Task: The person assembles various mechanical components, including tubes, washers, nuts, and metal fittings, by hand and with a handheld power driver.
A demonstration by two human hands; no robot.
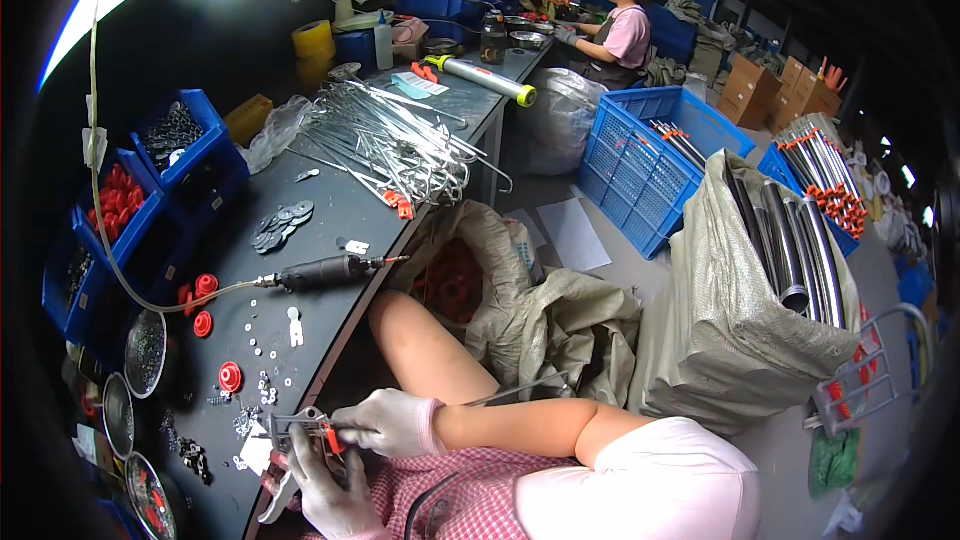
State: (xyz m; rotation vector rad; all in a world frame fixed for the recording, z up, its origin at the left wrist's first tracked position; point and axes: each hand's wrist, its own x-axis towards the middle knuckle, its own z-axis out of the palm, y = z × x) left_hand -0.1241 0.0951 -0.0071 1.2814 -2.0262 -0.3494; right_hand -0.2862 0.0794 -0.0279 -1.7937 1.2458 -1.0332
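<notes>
At the near table edge, my left hand (pixel 330 496) is closed round a grey metal caulking gun handle (pixel 283 424) with a pale lever (pixel 280 502) hanging below it. My right hand (pixel 388 423) is closed too, its gloved fingertips pressed to the handle's side by a small red piece (pixel 333 437). Exactly what those fingertips pinch is hidden. Beyond my right wrist a thin metal rod (pixel 520 390) sticks out to the right; its joint with the handle cannot be seen. Small white washers (pixel 268 390) and a red plunger disc (pixel 230 376) lie close by.
A corded power screwdriver (pixel 325 273) lies on the table before a pile of bent metal rods (pixel 390 145). Blue parts bins (pixel 120 202) and metal bowls (pixel 146 355) line the left. Sacks (pixel 740 330) and a blue crate (pixel 640 165) stand right. A co-worker (pixel 625 30) sits farther back.
</notes>
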